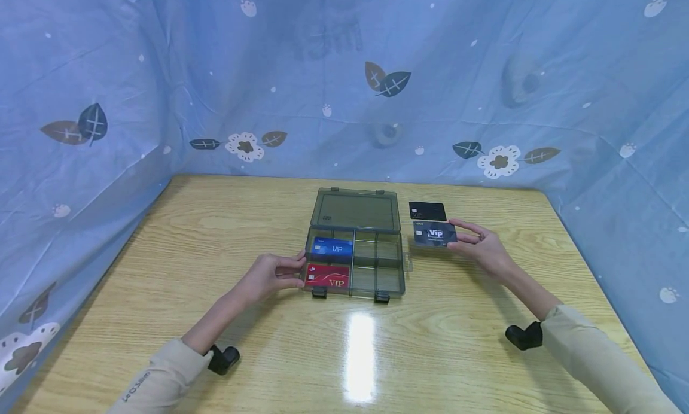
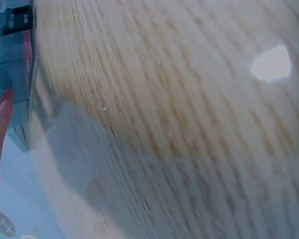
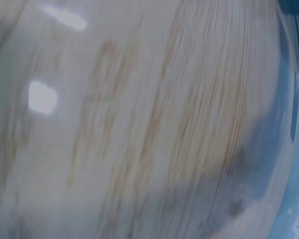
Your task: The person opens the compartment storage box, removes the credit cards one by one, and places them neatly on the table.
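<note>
Dark grey rectangular card with white "Vip" lettering [image 1: 435, 234] is in the person's right hand [image 1: 481, 246], to the right of the box and apart from it. Thumb and fingers are nearly closed, pinching its right edge; whether the card is fully lifted, I cannot tell. The left hand [image 1: 271, 273] is partly opened, its fingers loosely bent and touching the left wall of a translucent grey-green plastic compartment box [image 1: 351, 294]. It seems to me that it steadies the box.

Inside its left half, a shiny blue card marked "VIP" [image 1: 332, 247] lies behind a red card with gold "VIP" letters [image 1: 327, 276]. The hinged lid [image 1: 356, 209] is laid back, away from the person. Just behind the grey card, a plain black card [image 1: 427, 210] lies on the light wood-grain counter [image 1: 242, 210].

I judge that the step is placing cards into the box, about half done. Next move would probably call for carrying the grey card leftward over the wall, then lowering it flat into the right half, without catching the dividers.
</note>
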Tool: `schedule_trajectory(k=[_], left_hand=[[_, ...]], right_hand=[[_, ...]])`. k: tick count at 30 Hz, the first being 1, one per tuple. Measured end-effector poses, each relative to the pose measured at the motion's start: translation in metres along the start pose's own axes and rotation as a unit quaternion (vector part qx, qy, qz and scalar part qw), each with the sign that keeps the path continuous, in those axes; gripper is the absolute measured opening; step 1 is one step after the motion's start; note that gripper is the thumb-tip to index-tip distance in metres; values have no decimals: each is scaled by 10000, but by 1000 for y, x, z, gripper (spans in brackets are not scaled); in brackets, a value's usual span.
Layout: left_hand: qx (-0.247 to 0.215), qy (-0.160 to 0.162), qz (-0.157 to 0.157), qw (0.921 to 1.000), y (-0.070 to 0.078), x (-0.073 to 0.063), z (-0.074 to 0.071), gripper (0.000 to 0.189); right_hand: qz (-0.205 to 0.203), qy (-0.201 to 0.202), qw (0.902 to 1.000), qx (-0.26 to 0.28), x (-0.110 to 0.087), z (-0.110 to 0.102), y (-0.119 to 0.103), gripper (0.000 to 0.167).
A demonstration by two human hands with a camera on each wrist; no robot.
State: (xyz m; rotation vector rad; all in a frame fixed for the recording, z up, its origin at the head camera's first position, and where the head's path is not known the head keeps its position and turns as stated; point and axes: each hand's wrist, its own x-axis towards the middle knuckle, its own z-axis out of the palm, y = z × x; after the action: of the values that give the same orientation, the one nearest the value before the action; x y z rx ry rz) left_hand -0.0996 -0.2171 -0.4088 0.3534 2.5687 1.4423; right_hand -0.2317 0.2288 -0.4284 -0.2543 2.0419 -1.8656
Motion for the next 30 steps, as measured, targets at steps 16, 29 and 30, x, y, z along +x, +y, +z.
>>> schedule_trajectory(k=[16,29,30], left_hand=[[42,4,-13,10000,1,-2,2,44],[153,-15,156,9998,-1,-5,3,43],[152,-20,164,9997,-1,-5,3,43]], right_hand=[[200,-134,9979,597,2,-19,6,55],[321,-47,9993,-169,8,-26,16,55],[329,-67,9993,-173,9,-27,16,57]])
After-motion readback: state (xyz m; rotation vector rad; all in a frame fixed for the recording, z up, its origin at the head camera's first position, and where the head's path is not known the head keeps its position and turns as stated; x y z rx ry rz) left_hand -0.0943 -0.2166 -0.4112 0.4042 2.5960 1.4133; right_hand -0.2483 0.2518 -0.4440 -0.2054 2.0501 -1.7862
